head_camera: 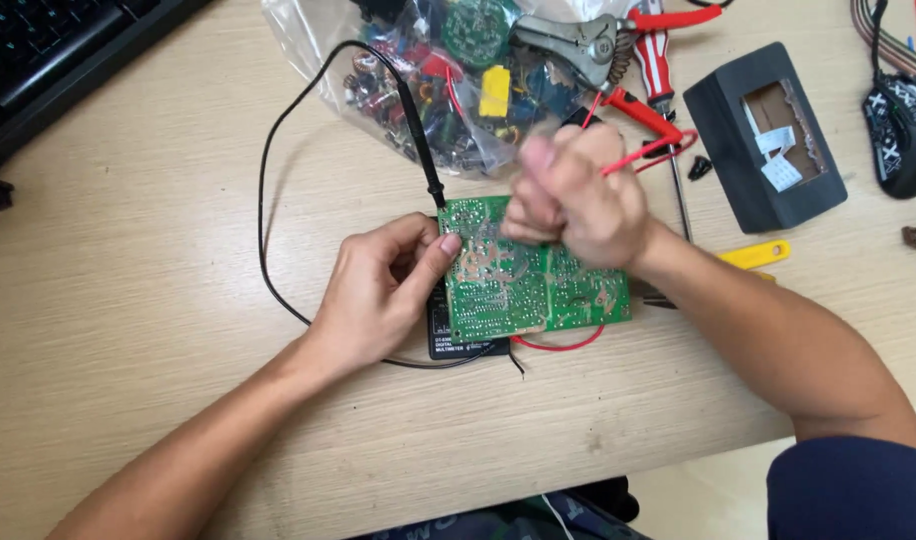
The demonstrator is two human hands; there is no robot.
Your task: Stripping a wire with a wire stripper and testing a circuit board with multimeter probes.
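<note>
Fingers of my left hand (383, 290) pinch the left edge of the green rectangular circuit board (533, 285), steadying it over a black meter (465, 345) on the pale wooden tabletop (128, 250). My right hand (573, 195), blurred, is fisted above the board, seemingly gripping the red probe (643, 115). The black probe (418, 135) lies just beyond my left thumb.

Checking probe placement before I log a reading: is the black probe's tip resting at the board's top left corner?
Yes, the black probe slants down so its tip meets the top left corner of the green board, beside the left hand.
</note>
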